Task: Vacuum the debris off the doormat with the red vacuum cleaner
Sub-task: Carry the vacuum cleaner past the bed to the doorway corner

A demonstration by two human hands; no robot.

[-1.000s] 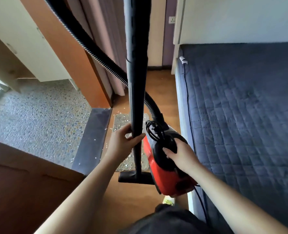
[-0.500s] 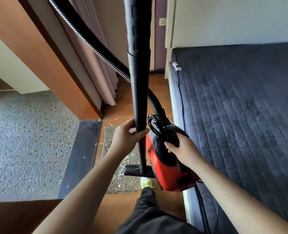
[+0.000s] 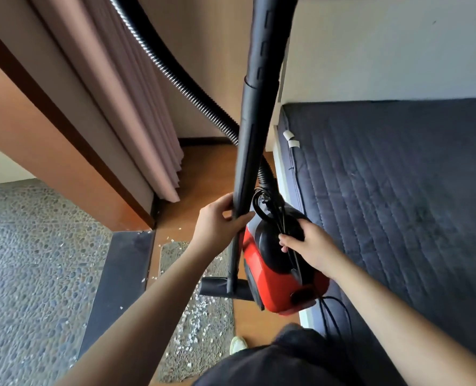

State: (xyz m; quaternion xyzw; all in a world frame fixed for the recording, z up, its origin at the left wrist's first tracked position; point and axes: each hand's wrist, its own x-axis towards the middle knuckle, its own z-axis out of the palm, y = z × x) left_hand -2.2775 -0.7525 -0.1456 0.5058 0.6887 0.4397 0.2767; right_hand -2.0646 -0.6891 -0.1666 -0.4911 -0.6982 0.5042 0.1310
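Doormat [image 3: 200, 324] on the wooden floor [image 3: 203, 190], strewn with white debris [image 3: 196, 319], between dark threshold strip [image 3: 119, 277] and bed [image 3: 398, 204]. Red vacuum cleaner [image 3: 273, 277] held above it: left hand [image 3: 220, 224] wrapped round the black wand [image 3: 253, 135], right hand [image 3: 312, 249] gripping the top handle. Floor nozzle [image 3: 222, 286] over the mat. Curtain [image 3: 125, 93] and ribbed hose [image 3: 181, 84] behind; green shoe [image 3: 238, 345] at the mat's edge.
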